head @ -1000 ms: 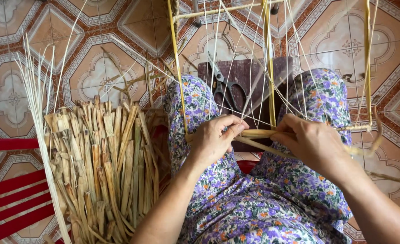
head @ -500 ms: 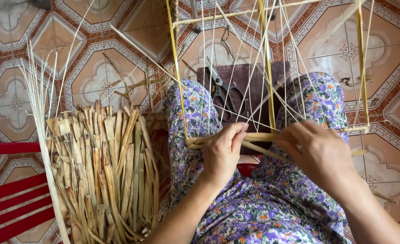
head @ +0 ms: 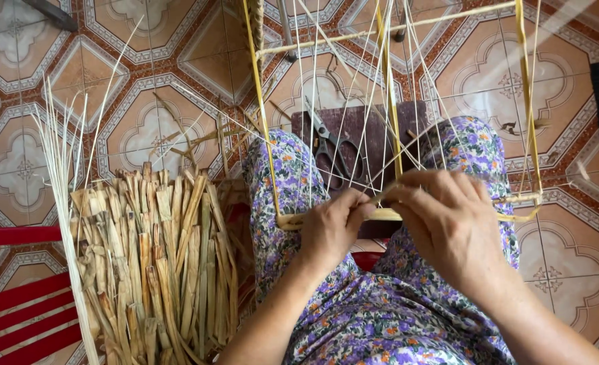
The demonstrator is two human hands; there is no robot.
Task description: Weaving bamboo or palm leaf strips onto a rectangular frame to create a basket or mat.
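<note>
Head view: a yellow cane frame [head: 390,115] strung with thin pale strands [head: 340,135] is seen standing upright over the lap, between knees clothed in purple flowered fabric [head: 380,318]. A flat pale weaving strip [head: 387,213] is held along the lowest row of the frame, at knee height. The left hand [head: 333,226] is curled closed around the strip just left of the frame's middle upright, thumb and fingers pinched on it. The right hand [head: 451,223] is closed on the same strip just to the right, its fingers bent over the row; the two hands are nearly touching. Behind the strands, dark scissors [head: 336,152] are seen lying on a dark brown board [head: 374,128] on the patterned tile floor [head: 144,101]. A thick bundle of dried flat leaves [head: 154,263] is propped at the left beside the knee, with thin pale stalks [head: 62,176] standing at its outer side. Red slats [head: 15,304] are visible at the lower left edge.
</note>
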